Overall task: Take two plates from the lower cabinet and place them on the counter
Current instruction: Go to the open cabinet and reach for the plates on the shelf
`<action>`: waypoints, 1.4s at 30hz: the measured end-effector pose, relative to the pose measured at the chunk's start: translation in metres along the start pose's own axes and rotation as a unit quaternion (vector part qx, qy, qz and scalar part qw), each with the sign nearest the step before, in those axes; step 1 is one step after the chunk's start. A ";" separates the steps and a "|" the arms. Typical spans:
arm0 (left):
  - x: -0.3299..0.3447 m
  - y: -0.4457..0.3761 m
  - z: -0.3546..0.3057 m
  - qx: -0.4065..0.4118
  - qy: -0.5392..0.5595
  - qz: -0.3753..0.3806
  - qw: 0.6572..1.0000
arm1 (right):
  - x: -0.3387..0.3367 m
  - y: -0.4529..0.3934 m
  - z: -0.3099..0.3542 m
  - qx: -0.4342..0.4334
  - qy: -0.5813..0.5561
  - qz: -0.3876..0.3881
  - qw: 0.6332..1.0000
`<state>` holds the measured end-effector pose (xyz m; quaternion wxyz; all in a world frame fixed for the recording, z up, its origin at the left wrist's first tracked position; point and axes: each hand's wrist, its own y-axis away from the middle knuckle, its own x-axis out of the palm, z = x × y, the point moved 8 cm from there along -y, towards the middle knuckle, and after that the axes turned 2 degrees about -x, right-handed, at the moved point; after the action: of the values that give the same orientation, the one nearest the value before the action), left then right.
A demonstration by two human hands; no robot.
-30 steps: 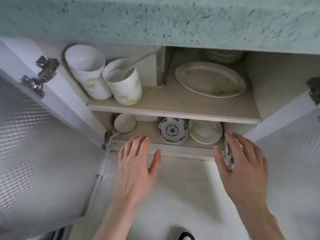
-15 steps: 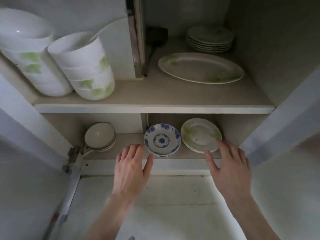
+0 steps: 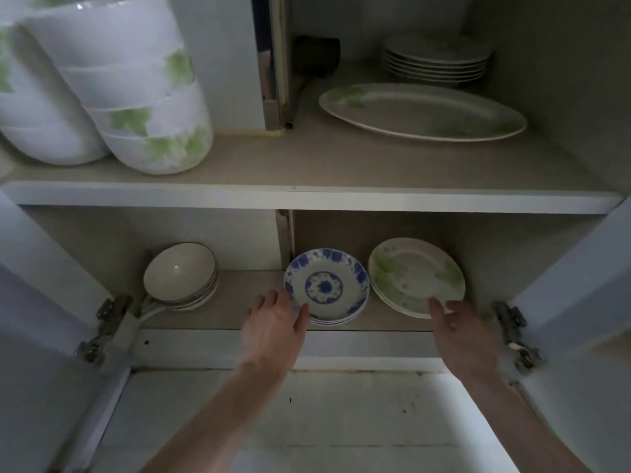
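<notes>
Nearest, both hands reach into the open cabinet, and no plate is lifted yet, so the whole task remains. The left hand [image 3: 273, 331] has spread fingers, its thumb touching the near rim of the small blue-patterned white plates [image 3: 326, 286], gripping nothing. The right hand [image 3: 461, 331], open too, touches the near edge of the green-patterned white plates [image 3: 416, 276]. Left on the lower shelf [image 3: 239, 302] stand stacked cream bowls [image 3: 180, 273]. Farther, the upper shelf [image 3: 307, 162] holds green-leaf white bowls [image 3: 143, 107], an oval platter [image 3: 423, 112] and a plate stack [image 3: 437, 61].
</notes>
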<state>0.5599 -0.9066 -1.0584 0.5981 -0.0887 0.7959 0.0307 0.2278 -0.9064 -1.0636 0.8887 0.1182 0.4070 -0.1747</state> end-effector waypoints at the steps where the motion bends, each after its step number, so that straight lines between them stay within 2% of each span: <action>1: 0.006 -0.002 0.001 -0.016 -0.002 0.007 1.000 | 0.004 -0.007 -0.009 0.037 -0.038 0.004 0.999; 5: 0.021 -0.008 0.003 -0.060 0.023 0.014 0.998 | 0.021 -0.027 -0.034 0.154 -0.162 0.024 0.974; 8: 0.029 -0.014 0.006 -0.106 0.048 0.025 0.993 | 0.027 -0.033 -0.040 0.196 -0.190 0.058 0.960; 11: 0.046 -0.020 0.014 -0.161 0.103 0.077 0.978 | 0.031 -0.037 -0.043 0.200 -0.193 0.056 0.959; 14: 0.059 -0.025 0.018 -0.179 0.164 0.108 0.964 | 0.034 -0.040 -0.046 0.199 -0.176 0.048 0.963; 26: 0.056 -0.033 0.019 -0.179 0.185 0.119 0.959 | 0.031 -0.056 -0.056 0.180 -0.173 0.040 0.968; 32: 0.051 -0.034 0.015 -0.157 0.197 0.109 0.962 | 0.028 -0.052 -0.054 0.183 -0.234 0.015 0.955; 36: 0.050 -0.032 0.013 -0.167 0.243 0.096 0.951 | 0.031 -0.043 -0.050 0.183 -0.324 -0.001 0.928; 40: 0.049 -0.028 0.014 -0.181 0.236 0.076 0.952 | 0.038 -0.036 -0.048 0.193 -0.462 -0.018 0.866; 42: 0.051 -0.026 0.017 -0.183 0.244 0.069 0.950 | 0.041 -0.037 -0.048 0.189 -0.496 -0.023 0.847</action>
<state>0.5668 -0.9351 -1.1107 0.3558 -0.1465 0.9022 0.1947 0.2046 -0.9314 -1.1282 0.9285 0.1716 -0.1261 -0.3042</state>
